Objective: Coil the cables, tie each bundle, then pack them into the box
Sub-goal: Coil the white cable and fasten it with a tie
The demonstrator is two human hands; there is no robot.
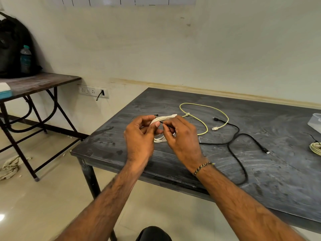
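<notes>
Head view: both hands (139,134) (182,136) around white coil (160,140), above table's near-left corner (81,152).

My two bare forearms, no sleeves in my view, thin braided black-and-gold thread bracelet (202,168) around my right wrist, dark-clothed knee (153,233) at near edge

Above the dark table (217,171), the left hand (139,136) grips a coiled white cable (160,139) while the right hand (182,136) pinches a thin black tie (160,122) across it. Right of the grip lie a yellow-green cable (206,126) and a black cable (239,159).
</notes>
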